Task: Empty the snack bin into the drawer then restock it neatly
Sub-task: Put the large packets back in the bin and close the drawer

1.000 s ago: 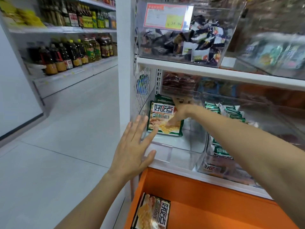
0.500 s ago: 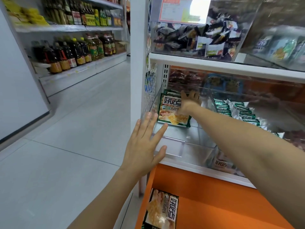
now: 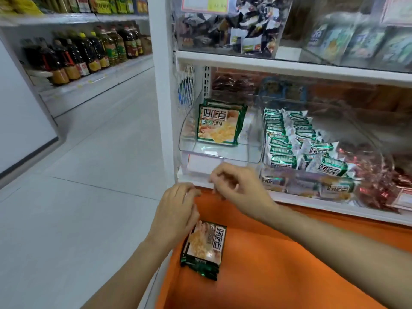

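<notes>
Both hands hang over the near left corner of the orange drawer (image 3: 278, 270), neither holding anything. The right hand (image 3: 239, 188) is level with the shelf edge, its fingers loosely curled and pointing left, empty. The left hand (image 3: 178, 210) sits just below and to the left, its fingers bent down over the top edge of a stack of snack packs (image 3: 206, 246) lying flat in the drawer; I cannot tell whether the fingertips touch the top pack. The two hands are near each other but apart.

The stack rests against the drawer's left side, with dark green pack edges showing beneath the top one. Just above the hands stands the clear snack bin (image 3: 214, 152), at the left end of the lower shelf. A few matching green packs (image 3: 219, 123) stand upright against its back, and its front part is bare. A blank white label holder (image 3: 201, 163) hangs on the bin's front.

In the next bin to the right are rows of small green-and-white packets (image 3: 287, 139). Across the aisle, oil bottles (image 3: 89, 52) line a shelf.
</notes>
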Demonstrator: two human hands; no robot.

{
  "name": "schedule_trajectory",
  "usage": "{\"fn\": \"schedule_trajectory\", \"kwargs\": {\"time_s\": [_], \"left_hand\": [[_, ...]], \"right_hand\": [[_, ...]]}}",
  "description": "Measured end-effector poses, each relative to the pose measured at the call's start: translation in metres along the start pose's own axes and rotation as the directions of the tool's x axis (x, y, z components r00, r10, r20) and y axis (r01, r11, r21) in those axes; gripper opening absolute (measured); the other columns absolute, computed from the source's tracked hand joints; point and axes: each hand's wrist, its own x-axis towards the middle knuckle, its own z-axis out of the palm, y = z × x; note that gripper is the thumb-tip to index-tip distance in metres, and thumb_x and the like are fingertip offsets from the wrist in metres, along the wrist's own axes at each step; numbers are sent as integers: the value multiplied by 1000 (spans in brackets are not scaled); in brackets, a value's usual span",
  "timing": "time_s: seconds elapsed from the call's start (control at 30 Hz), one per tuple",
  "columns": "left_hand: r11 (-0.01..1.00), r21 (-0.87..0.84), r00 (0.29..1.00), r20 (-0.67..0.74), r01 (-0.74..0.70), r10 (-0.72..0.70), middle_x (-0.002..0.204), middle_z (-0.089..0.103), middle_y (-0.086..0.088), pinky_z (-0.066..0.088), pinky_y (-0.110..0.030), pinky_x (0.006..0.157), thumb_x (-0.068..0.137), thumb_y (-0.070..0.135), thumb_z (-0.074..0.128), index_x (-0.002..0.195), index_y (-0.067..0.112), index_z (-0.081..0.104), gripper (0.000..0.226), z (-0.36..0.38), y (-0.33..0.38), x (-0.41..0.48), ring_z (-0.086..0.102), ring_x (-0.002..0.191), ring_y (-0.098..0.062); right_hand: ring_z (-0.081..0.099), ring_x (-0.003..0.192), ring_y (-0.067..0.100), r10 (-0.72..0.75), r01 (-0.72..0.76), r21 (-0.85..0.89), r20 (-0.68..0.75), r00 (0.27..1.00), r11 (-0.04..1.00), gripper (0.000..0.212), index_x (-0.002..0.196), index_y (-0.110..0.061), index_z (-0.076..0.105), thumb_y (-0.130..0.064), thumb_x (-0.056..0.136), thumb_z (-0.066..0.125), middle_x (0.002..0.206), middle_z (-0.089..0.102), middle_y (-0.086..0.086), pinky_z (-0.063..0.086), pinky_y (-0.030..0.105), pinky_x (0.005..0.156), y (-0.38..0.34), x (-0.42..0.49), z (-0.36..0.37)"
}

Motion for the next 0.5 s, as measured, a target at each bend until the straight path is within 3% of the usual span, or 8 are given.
{"fn": "schedule_trajectory", "kwargs": {"time_s": [0.07,0.17,0.2,0.27,0.33,0.37,0.43,0.5], "left_hand": [[999,-23,982,184,33,-28,130,54,-3,42,-37,105,90,30,42,122,14,58,40,21,1,-28,50,121,-20],[992,-3,912,395,125,-113,159,12,4,3,-25,117,98,48,25,151,19,25,60,45,4,-58,12,148,-14],[990,2,895,427,144,-130,159,-2,7,-6,-22,115,95,53,14,153,20,12,66,50,5,-63,-4,148,-10],[989,21,888,437,147,-141,157,-14,9,-11,-23,116,86,56,0,152,21,1,74,55,5,-65,-18,144,-6],[988,22,883,446,155,-148,157,-13,8,-4,-28,120,86,54,1,151,22,1,72,58,5,-65,-19,145,-7],[987,15,885,440,162,-153,159,-10,8,1,-30,121,89,52,4,151,21,4,70,60,4,-65,-16,146,-8],[986,-3,901,406,167,-152,160,1,4,9,-32,121,94,47,15,151,18,17,64,63,3,-66,-6,148,-10],[986,-16,907,393,169,-149,161,7,3,12,-32,120,96,43,19,151,17,23,61,66,1,-67,-1,148,-10]], "right_hand": [[61,56,16,153,-150,-39,88,984,988,11,81,-19,63,-18,91,57,64,63,-3,49,34,56,33,-41,26],[66,77,19,472,-449,-144,257,844,882,10,99,-18,64,-23,92,58,82,65,-7,52,40,71,92,-81,67],[64,91,21,584,-559,-175,308,751,810,23,113,-15,59,-27,94,58,98,65,-2,52,38,81,107,-88,78],[55,112,26,784,-818,-119,391,483,563,44,131,-10,42,-33,96,56,122,55,7,47,33,92,125,-96,98],[54,101,25,858,-970,21,463,222,240,47,126,-14,35,-41,94,57,112,50,9,47,40,88,140,-100,119],[53,88,22,857,-989,58,493,149,138,45,117,-15,39,-45,91,58,101,52,7,47,38,81,148,-102,130],[49,67,17,866,-993,104,491,97,53,38,101,-13,49,-46,88,63,78,53,4,43,29,67,162,-105,152],[51,70,16,907,-987,157,408,102,41,34,101,-12,48,-35,86,69,83,57,4,39,22,56,169,-105,167]]}}
